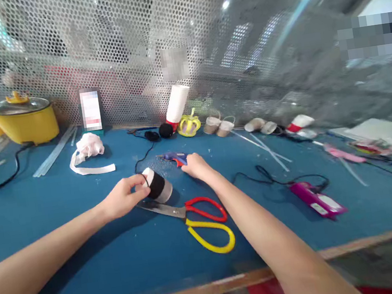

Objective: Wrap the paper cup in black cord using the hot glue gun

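My left hand [124, 196] is closed around a small cylinder [157, 185] with a white end, a black band and a grey end, held just above the blue table [88, 259]. My right hand [195, 165] lies farther back, fingers wrapped on the handle of a blue glue gun [174, 157] that rests on the table with its nozzle pointing left. Scissors [198, 217] with one red and one yellow loop lie just in front of both hands, blades under the cylinder.
A yellow pot [20, 120] stands at the back left, a white ribbon bundle [89, 150] beside it. Small rolls, a white tube [177, 103] and a yellow crown shape [189, 126] line the mesh wall. A purple device [316, 200] with cable lies right; clear sticks are scattered.
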The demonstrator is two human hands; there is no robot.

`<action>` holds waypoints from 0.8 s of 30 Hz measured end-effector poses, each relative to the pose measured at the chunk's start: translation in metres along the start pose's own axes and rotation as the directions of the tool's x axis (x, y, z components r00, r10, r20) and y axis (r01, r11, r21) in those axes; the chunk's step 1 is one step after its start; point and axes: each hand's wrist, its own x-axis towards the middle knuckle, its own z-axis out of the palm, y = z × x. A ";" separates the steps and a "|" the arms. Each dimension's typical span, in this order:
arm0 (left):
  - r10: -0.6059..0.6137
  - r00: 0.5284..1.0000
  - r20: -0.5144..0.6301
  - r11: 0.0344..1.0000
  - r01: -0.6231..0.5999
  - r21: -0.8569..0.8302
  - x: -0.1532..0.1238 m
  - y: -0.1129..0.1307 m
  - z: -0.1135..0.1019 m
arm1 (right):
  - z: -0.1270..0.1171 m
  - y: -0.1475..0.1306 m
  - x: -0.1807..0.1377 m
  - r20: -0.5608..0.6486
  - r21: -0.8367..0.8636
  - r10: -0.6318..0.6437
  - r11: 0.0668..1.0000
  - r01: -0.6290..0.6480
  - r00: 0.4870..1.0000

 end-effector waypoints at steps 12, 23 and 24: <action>-0.037 0.999 0.010 0.996 0.036 0.078 0.001 0.001 -0.005 | -0.051 -0.012 -0.079 0.176 0.512 -0.270 0.846 0.146 0.946; -0.056 0.998 -0.002 0.998 0.056 0.022 0.002 -0.004 -0.005 | -0.047 -0.022 -0.111 0.067 0.095 -0.444 0.894 0.437 0.894; -0.057 0.998 -0.003 0.998 0.057 0.018 0.002 -0.005 -0.005 | -0.046 -0.021 -0.111 0.055 0.054 -0.476 0.879 0.473 0.878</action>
